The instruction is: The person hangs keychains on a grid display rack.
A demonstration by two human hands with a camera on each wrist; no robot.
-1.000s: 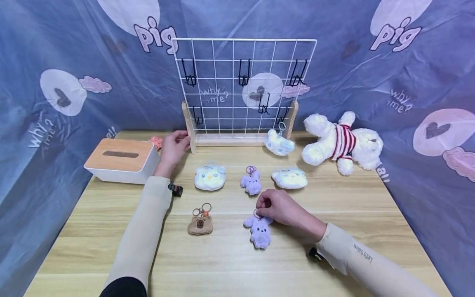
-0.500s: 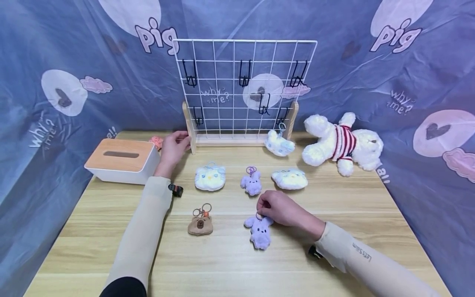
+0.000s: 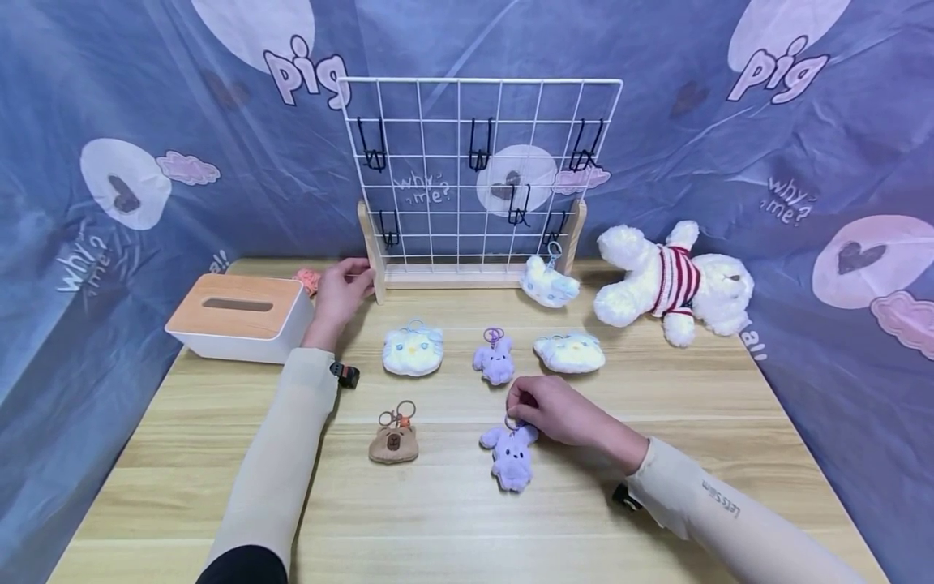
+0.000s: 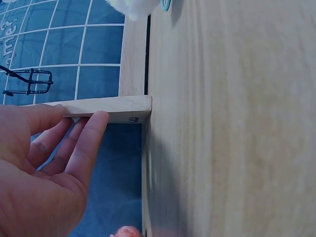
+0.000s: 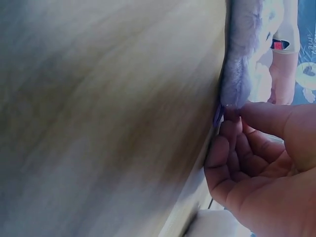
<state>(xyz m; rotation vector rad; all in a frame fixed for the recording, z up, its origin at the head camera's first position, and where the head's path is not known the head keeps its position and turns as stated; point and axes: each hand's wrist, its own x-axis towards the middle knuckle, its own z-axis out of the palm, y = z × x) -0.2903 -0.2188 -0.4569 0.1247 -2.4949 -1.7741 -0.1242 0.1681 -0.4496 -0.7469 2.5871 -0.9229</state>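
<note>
Backdrop: we see a creased blue cloth [image 3: 277,223] with printed hearts and lettering, cut off at the frame's edges.
Table: we look down on a pale wood-grain table [image 3: 452,523], its near edge out of frame.
Right hand: we see the right hand [image 3: 558,410] pinching the key ring [image 3: 511,423] between thumb and fingertips; most of the ring is hidden by them.
Front purple plush: the front purple plush [image 3: 512,462] lies on the table just below those fingertips; the right wrist view cuts off its upper part and is blurred.
Left hand: the left hand [image 3: 340,296] has its fingers extended, tips against the rack's left post [image 3: 371,251]; in the head view we cannot make out every finger.
Rack: black hooks [image 3: 479,158] hang on the white wire grid [image 3: 481,80].
Leaning plush: a white-and-blue plush [image 3: 550,284] covers the foot of the right post [image 3: 576,231]; we cannot tell whether its ring touches the hook there.
Middle row: a small purple plush [image 3: 496,362] lies between two white plush heads [image 3: 413,352].
Brown plush: the bear head [image 3: 394,444] lies to the left of the front purple plush.
Coral thing: we see only part of a coral thing [image 3: 308,280] behind the tissue box [image 3: 292,328], too little to identify.
Teddy: a white teddy [image 3: 635,280] in a striped sweater lies at right.
</note>
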